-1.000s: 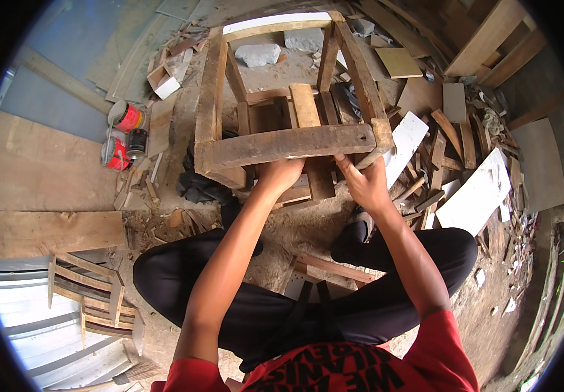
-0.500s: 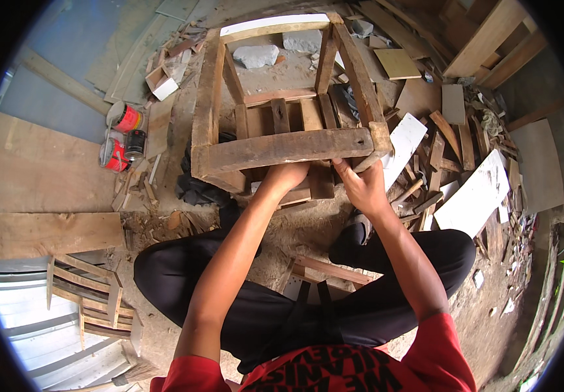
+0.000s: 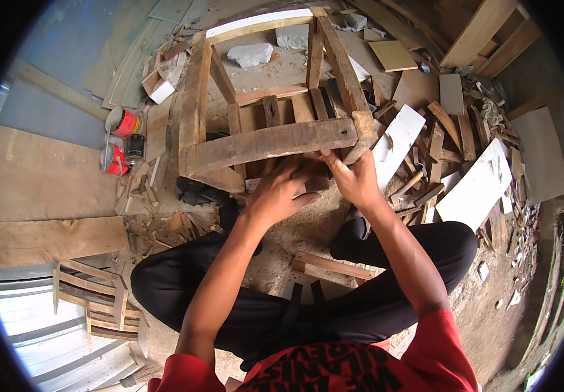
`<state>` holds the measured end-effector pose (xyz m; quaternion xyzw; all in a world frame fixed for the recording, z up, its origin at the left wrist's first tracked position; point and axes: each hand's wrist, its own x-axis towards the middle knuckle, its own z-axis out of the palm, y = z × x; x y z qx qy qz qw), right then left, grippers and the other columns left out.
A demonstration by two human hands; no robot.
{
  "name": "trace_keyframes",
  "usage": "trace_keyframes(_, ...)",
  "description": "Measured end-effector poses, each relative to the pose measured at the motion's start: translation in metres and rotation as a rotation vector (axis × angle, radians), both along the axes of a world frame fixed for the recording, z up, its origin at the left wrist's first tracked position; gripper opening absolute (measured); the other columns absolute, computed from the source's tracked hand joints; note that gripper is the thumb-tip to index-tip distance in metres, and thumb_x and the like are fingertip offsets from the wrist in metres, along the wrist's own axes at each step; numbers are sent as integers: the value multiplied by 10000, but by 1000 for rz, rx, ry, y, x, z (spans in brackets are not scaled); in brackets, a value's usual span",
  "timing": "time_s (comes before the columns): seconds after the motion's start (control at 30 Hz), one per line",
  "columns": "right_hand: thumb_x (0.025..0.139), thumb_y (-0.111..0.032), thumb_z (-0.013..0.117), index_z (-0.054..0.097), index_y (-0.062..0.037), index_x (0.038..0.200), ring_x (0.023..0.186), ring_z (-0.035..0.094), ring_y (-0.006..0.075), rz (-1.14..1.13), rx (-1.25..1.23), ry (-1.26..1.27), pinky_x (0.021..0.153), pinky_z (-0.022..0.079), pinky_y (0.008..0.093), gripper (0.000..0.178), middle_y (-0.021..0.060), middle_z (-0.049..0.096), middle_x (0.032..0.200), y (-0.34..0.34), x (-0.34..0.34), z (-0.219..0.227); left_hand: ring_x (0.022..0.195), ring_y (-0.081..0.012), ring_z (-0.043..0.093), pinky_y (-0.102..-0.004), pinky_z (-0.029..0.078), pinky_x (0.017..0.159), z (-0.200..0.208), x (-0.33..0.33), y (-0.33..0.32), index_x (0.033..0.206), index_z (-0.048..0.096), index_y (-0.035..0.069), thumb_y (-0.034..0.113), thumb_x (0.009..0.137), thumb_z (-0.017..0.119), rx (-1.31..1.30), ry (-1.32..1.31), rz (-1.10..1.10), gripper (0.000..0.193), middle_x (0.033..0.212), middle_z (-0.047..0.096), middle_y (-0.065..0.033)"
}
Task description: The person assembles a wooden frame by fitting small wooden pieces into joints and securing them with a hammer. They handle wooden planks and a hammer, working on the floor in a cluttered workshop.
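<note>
Wooden frame directly ahead of me, beyond my bent knees, a white strip along its far rail. My right hand is closed round its near right corner, thumb up against the near rail. My left hand is half open below that rail, thumb apart; whether the shadowed fingertips hold anything, I cannot tell. Red cans left; white board right.

bright | lower-left glare | rim dark, bent | left hand perhaps blurred
</note>
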<state>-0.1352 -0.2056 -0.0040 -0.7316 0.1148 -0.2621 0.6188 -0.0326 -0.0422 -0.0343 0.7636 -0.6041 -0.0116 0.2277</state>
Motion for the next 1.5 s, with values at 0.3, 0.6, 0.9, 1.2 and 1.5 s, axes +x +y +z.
trace_keyframes(0.3, 888, -284, 740, 500, 40, 1254, 1052, 580, 238, -50, -117, 6, 935, 456, 386, 544, 185, 613, 1115, -2, -17, -35, 1306, -381, 493, -426, 469, 1072, 16, -30, 6, 1400, 508, 82, 206, 863, 717, -144, 115, 140, 590, 1509, 410, -164)
trace_keyframes(0.6, 965, -274, 664, 370, 51, 1328, 896, 536, 152, -256, -10, 247, 731, 473, 280, 568, 127, 529, 1077, 47, -46, -40, 1417, -311, 372, -446, 354, 1167, -22, -41, 32, 1417, 438, -38, 75, 811, 707, -159, -18, 48, 673, 1551, 330, -197)
trace_keyframes(0.9, 1033, -311, 541, 596, 68, 1089, 860, 599, 102, 13, 427, 282, 703, 503, 253, 386, 77, 647, 921, 47, -70, -38, 1393, -322, 418, -466, 373, 1146, -8, -49, 29, 1467, 397, 20, 98, 831, 696, -204, -9, -148, 706, 1535, 357, -212)
trace_keyframes(1.2, 1045, -318, 496, 575, 66, 1078, 593, 623, 120, 131, 482, 597, 538, 514, 256, 393, 79, 635, 757, 86, -182, 1, 1239, -454, 514, -495, 410, 1053, -7, -4, 7, 1328, 493, -52, 185, 946, 601, -403, 113, 387, 462, 1298, 557, -262)
trace_keyframes(1.5, 1032, -223, 529, 554, 56, 1131, 600, 635, 117, 176, 601, 798, 514, 513, 260, 297, 86, 646, 762, 111, -220, 1, 1057, -439, 602, -495, 477, 900, -34, 35, -26, 1128, 626, 17, 243, 906, 631, -200, 182, 670, 316, 1095, 649, -238)
